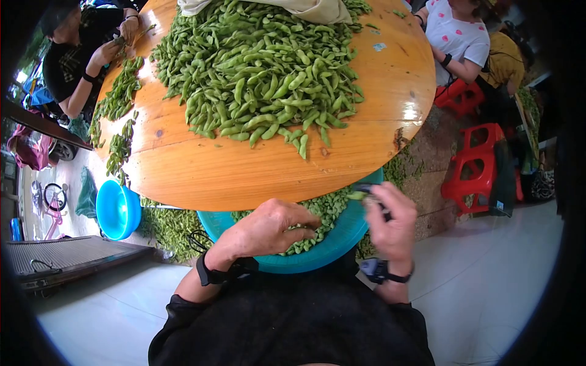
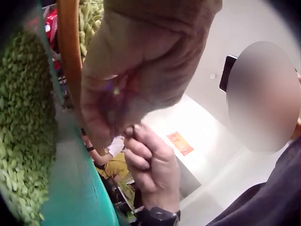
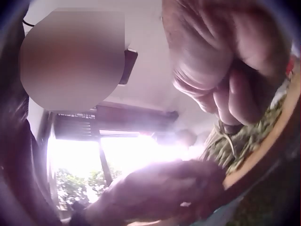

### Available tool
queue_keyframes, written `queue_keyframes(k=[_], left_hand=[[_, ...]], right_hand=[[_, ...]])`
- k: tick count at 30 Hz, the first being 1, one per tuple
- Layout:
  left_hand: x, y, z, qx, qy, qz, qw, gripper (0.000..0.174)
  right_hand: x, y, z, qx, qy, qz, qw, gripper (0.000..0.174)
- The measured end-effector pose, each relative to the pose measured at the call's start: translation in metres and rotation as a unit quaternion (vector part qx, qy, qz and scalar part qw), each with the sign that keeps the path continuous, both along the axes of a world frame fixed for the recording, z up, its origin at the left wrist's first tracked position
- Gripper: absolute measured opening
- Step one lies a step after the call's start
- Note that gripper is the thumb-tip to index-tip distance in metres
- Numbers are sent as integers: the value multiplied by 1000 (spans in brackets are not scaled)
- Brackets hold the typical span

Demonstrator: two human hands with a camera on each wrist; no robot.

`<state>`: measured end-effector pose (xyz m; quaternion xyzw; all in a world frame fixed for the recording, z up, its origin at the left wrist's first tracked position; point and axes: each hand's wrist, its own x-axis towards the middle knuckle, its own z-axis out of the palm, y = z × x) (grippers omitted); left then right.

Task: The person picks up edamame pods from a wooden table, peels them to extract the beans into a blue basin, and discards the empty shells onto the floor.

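dark shirt (image 1: 287,323) closest | left hand (image 1: 268,229) over basin (image 1: 305,263), fingers half-curled, hold unclear | beans (image 1: 328,210) inside basin | right hand (image 1: 394,222) fingertips pinch pod (image 1: 357,196), basin's right side; loose pinch could drop it outside

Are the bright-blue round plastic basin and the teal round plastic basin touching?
Apart. The head view shows green pods lying in the gap between the bright-blue basin and the teal basin.

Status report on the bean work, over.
Left grip over beans in basin, hold unclear. Right grip pinching green pod. Table edge hides basin's far rim.
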<state>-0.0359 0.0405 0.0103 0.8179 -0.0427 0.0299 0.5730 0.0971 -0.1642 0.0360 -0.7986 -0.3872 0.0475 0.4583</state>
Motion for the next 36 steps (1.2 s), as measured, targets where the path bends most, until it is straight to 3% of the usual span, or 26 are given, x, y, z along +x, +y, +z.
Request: queue_keyframes(k=[2, 3, 4, 6, 7, 10, 17, 20, 22, 23, 25, 26, 32, 35, 36], left_hand=[[4, 7, 15, 52, 99, -53, 992, 23], [7, 5, 14, 59, 66, 18, 996, 22], [14, 3, 12, 59, 66, 19, 996, 22], [37, -1, 11, 170, -42, 248, 953, 21], [47, 1, 7, 218, -62, 274, 935, 22], [61, -1, -15, 299, -40, 301, 905, 25], [56, 4, -24, 345, -54, 325, 879, 20], [48, 9, -14, 271, -86, 324, 902, 20], [40, 10, -5, 94, -16, 291, 952, 12], [36, 8, -3, 93, -16, 292, 952, 12], [27, 7, 0, -98, 61, 251, 961, 8], [25, 5, -3, -99, 62, 253, 960, 8], [21, -9, -10, -133, 40, 268, 953, 6], [19, -10, -11, -161, 59, 250, 953, 5], [18, -9, -10, -243, 91, 229, 938, 6]], right_hand=[[14, -33, 19, -117, -16, -68, 991, 18], [26, -53, 13, -151, -46, -70, 985, 21], [31, -64, 13, -208, -85, -84, 971, 24], [40, -76, 1, -206, -154, -115, 959, 23], [39, -72, 3, -206, -156, -115, 959, 23], [31, -44, 5, -160, -105, -137, 972, 22], [14, 20, -12, -39, -7, -25, 999, 20], [8, 40, -23, 16, 65, 10, 998, 23], [4, 50, -26, 60, 283, -8, 957, 26], [2, 54, -23, 84, 339, 14, 937, 27], [-2, 57, -21, 101, 393, 28, 913, 27], [-3, 59, -21, 120, 445, 41, 886, 27], [-7, 58, -28, 113, 370, 47, 921, 25], [-7, 53, -26, 117, 410, 54, 903, 23], [-6, 51, -27, 116, 411, 53, 903, 23]])
